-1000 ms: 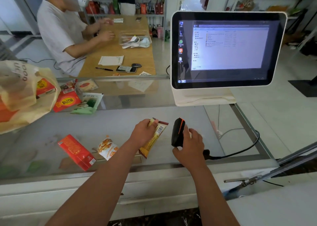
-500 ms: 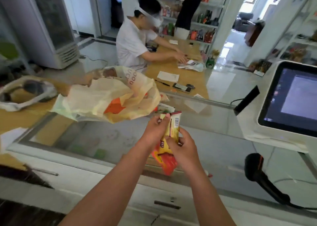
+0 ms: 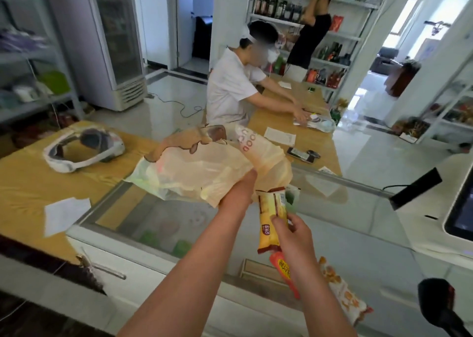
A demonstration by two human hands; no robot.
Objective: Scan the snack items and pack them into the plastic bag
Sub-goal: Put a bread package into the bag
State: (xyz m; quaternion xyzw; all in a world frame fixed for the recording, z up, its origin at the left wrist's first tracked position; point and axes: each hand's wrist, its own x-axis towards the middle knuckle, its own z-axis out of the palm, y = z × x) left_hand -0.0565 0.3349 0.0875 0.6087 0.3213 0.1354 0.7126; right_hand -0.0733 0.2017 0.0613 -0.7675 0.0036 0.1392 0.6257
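My left hand (image 3: 239, 191) reaches into the edge of the pale yellow plastic bag (image 3: 204, 168) and grips it, the fingers hidden inside the plastic. My right hand (image 3: 291, 234) pinches a long yellow snack packet (image 3: 270, 219) upright, just right of the bag's mouth. A red snack packet (image 3: 284, 272) and an orange-white snack packet (image 3: 345, 295) lie on the glass counter (image 3: 358, 224) below my right wrist. The black barcode scanner (image 3: 437, 303) rests at the lower right.
A white headset (image 3: 82, 150) and a paper slip (image 3: 64, 215) lie on the wooden table at left. A seated person in white works at the wooden desk beyond. The till screen (image 3: 460, 208) stands at the right edge. Shelves and a fridge line the back.
The scanner was put down and my view swung left. The yellow packet passed to my right hand, and my left hand moved up to take hold of the bag.
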